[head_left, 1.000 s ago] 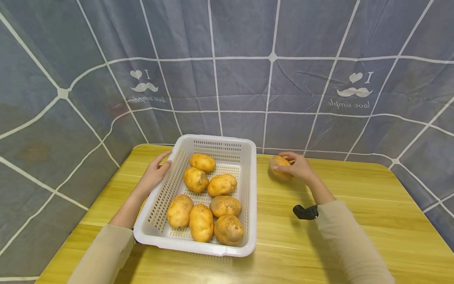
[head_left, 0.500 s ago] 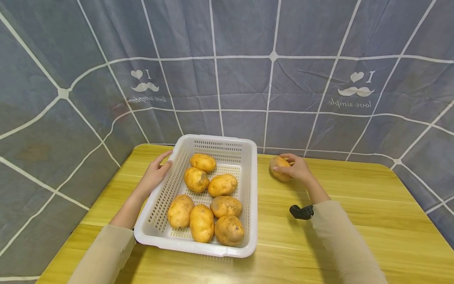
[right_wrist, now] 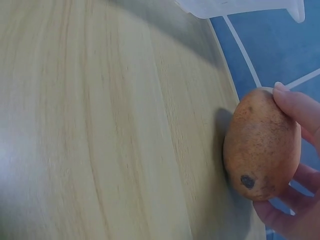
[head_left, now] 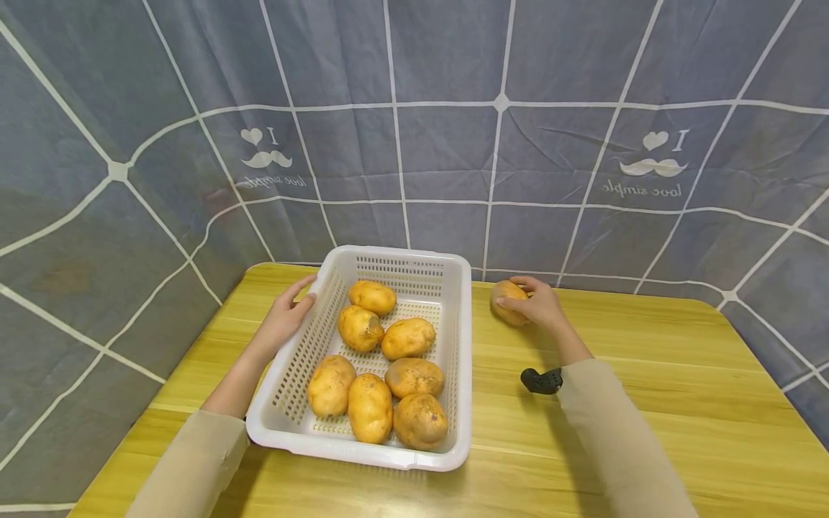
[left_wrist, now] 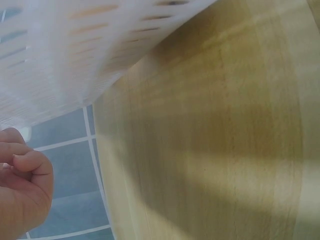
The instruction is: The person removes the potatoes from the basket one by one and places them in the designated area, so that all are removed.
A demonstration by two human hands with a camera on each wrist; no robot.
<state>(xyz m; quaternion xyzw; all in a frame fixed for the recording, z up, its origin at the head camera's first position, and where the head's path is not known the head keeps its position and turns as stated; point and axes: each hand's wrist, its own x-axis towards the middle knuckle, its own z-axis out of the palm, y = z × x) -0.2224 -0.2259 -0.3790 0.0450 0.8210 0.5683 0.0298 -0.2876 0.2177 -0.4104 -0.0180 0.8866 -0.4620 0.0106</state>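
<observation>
My right hand (head_left: 540, 305) has curled its fingers round the potato (head_left: 507, 301), which still sits on the tabletop (head_left: 648, 403) near the far edge; over the last second little has shifted, so the grip has set but the lift has not begun. My left hand (head_left: 285, 316) stays relaxed against the basket (head_left: 456, 374) rim. Seven potatoes lie inside; its near wall stands between.
</observation>
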